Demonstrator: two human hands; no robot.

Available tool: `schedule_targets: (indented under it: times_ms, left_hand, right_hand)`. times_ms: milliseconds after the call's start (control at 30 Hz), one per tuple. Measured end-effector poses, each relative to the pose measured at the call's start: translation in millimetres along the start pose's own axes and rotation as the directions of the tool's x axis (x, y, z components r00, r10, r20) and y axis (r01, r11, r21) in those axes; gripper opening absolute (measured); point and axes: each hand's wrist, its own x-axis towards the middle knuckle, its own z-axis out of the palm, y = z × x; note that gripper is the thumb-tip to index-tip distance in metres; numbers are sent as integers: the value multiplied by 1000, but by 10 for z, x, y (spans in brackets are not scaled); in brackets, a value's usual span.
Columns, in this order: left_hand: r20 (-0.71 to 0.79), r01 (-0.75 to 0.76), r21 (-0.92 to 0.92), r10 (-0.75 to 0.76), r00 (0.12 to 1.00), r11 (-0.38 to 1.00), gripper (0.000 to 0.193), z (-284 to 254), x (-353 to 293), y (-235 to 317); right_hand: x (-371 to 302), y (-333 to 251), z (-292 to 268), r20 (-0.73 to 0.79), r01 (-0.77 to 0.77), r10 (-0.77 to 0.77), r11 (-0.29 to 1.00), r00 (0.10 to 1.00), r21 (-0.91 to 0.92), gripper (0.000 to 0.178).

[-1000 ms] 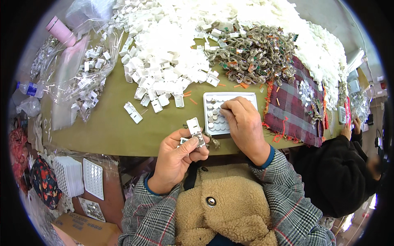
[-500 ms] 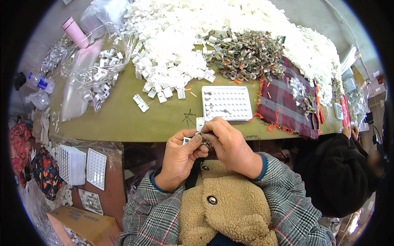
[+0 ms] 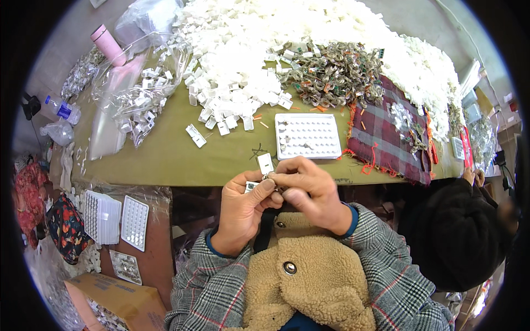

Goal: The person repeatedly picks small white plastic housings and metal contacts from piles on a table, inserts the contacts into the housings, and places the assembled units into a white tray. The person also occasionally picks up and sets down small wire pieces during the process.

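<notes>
Over the near edge of the table, my left hand pinches a small opened white plastic case. One white half sticks up above the fingertips, and a second white piece with a dark square on it shows at the left fingers. My right hand is closed in against the left fingertips, its forefinger at the base of the upper half. Whatever lies between the right fingers is hidden. Just beyond my hands is a white tray with rows of small pegs and a few little metallic parts on it.
A large heap of white plastic cases covers the far table, beside a pile of wired parts. Plaid cloth lies at the right. Stacked trays and a cardboard box stand lower left. Another person's dark sleeve is at right.
The upper white half has tilted slightly left and shows more of its face. My right fingers have shifted and the thumb has moved down and away. The whole view has shifted a little.
</notes>
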Motion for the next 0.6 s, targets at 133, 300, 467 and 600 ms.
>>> schedule_targets:
  times_ms: [133, 300, 467, 600]
  left_hand:
    - [80, 58, 94, -65, 995, 994, 14, 20, 3, 49]
    - [131, 157, 130, -174, 976, 979, 12, -1, 68, -66]
    - [267, 360, -145, -314, 911, 922, 29, -41, 58, -119]
    - [327, 401, -322, -296, 897, 858, 33, -2, 0, -130]
  right_hand:
    - [36, -33, -57, -181, -164, 182, 980, 966, 112, 17]
    - [43, 45, 19, -9, -519, 551, 790, 834, 328, 15]
    - [-34, 37, -90, -66, -211, 207, 975, 976, -66, 18]
    - [-144, -88, -142, -5, 70, -73, 975, 997, -212, 36]
